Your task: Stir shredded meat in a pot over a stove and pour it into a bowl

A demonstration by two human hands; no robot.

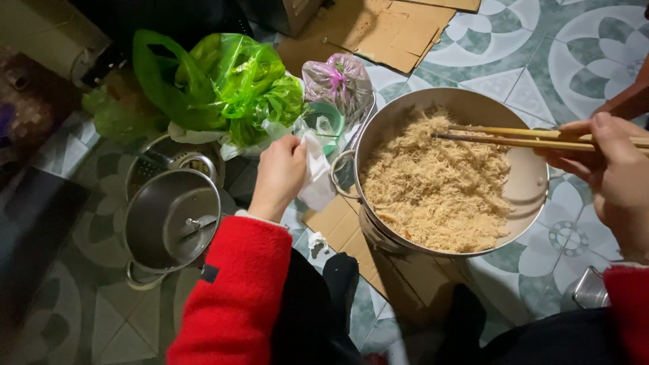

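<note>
A wide metal pan [527, 186] sits on the floor, filled with pale shredded food [436, 179]. My right hand [612, 176] grips a pair of long wooden chopsticks [507, 137] whose tips rest on the shreds. My left hand [278, 174] is closed on a white cloth [316, 177] beside the pan's left handle [338, 174]. Both my sleeves are red.
A steel pot [169, 226] with a lid inside stands at the left, a colander [152, 162] behind it. Green plastic bags [223, 84] and a pink-tinted bag [338, 80] lie behind the pan. Flattened cardboard [378, 30] covers part of the patterned tile floor [574, 61].
</note>
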